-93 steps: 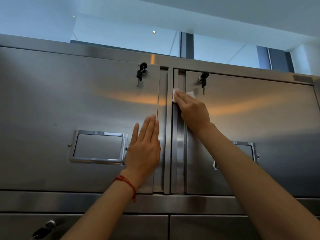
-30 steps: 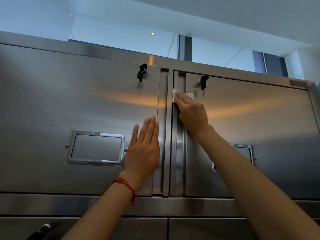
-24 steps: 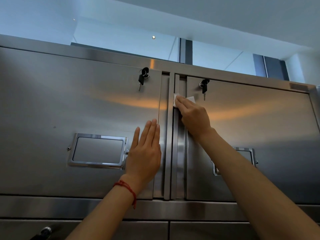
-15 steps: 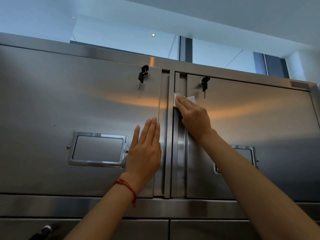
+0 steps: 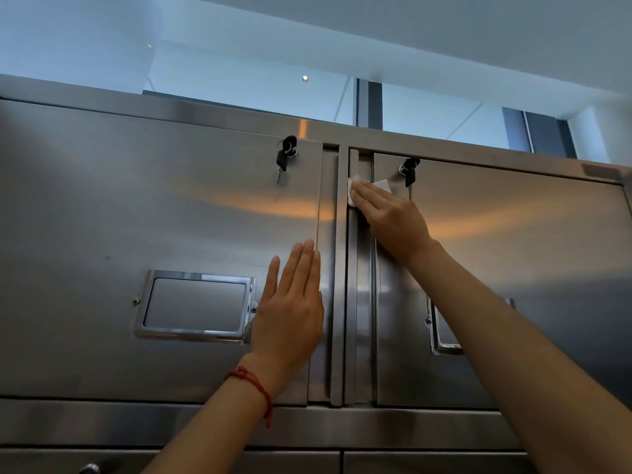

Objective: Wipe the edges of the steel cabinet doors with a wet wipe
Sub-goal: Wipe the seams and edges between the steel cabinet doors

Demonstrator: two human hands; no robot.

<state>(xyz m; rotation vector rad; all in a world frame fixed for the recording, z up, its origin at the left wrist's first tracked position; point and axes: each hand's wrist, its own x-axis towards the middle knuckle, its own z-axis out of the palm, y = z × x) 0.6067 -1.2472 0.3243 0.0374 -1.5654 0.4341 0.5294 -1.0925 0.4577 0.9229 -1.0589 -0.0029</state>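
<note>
Little is changing since the earlier frames: the right hand (image 5: 393, 218) is still pressing the small white wet wipe (image 5: 354, 191) with straight fingers against the inner edge of the brushed-steel right cabinet door (image 5: 513, 248), near its top corner. The left hand (image 5: 290, 313) is lying flat and spread on the steel left door (image 5: 136, 213). Most of that edge below is probably still waiting.

A row of glass window panels (image 5: 260, 87) runs beneath the white ceiling (image 5: 444, 35). A small round ceiling light (image 5: 305, 78) shows through the glass, left of the dark window post (image 5: 369, 104); further dark framing (image 5: 543, 135) stands far right of that post.
</note>
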